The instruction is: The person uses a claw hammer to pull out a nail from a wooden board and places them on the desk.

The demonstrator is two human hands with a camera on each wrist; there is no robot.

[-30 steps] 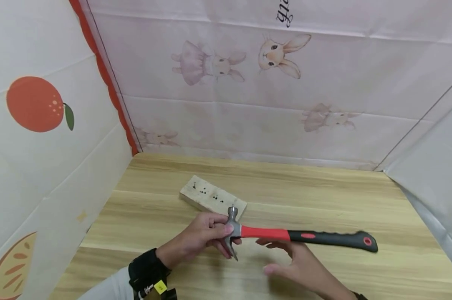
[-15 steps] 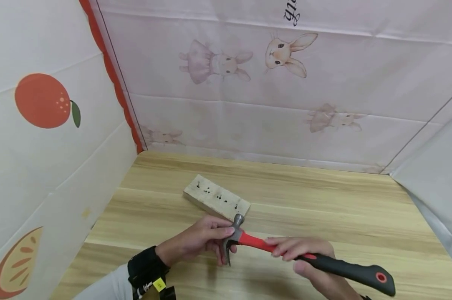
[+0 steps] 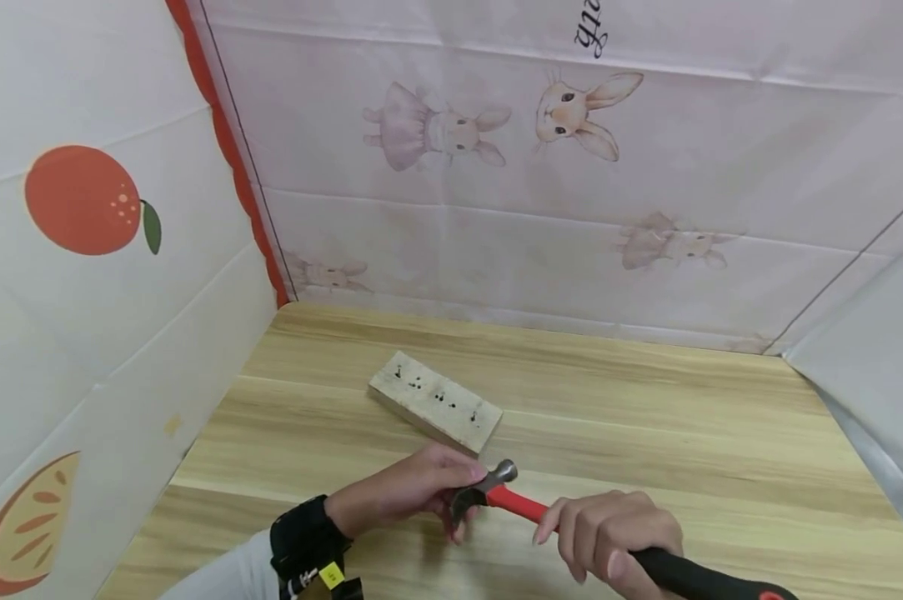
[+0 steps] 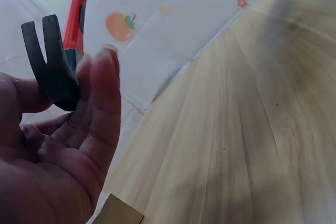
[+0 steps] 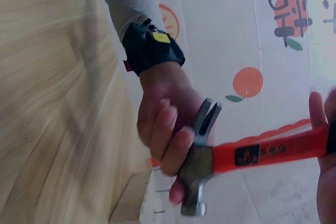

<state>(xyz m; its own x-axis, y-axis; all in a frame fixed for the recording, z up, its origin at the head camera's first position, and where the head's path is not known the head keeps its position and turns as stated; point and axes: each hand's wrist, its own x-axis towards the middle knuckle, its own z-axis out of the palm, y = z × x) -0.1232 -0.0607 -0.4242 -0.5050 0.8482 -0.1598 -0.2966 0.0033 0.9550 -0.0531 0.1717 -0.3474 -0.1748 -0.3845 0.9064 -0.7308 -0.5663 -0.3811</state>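
A claw hammer [image 3: 517,503] with a steel head and a red and black handle is held over the near part of the table. My left hand [image 3: 428,483] pinches the head between thumb and fingers. Further right, my right hand [image 3: 618,533] wraps round the handle, where the red meets the black grip. In the left wrist view the forked claw [image 4: 52,72] points up beside the left fingers. The right wrist view shows the hammer head [image 5: 197,167] in the left fingers, striking face downward. Behind the hands lies a wooden block [image 3: 436,404] with several dark nails or holes.
The wood-grain table [image 3: 646,408] carries the block. A pale rabbit-print cloth [image 3: 451,225] hangs along the back, and a white cloth with fruit prints [image 3: 188,358] along the left. Plain pale sheeting [image 3: 871,358] stands at the right.
My right hand has gone from loose fingers below the handle to a full grip round it. The handle's end has swung down and nearer, and the hammer head has turned, coming away from the block.
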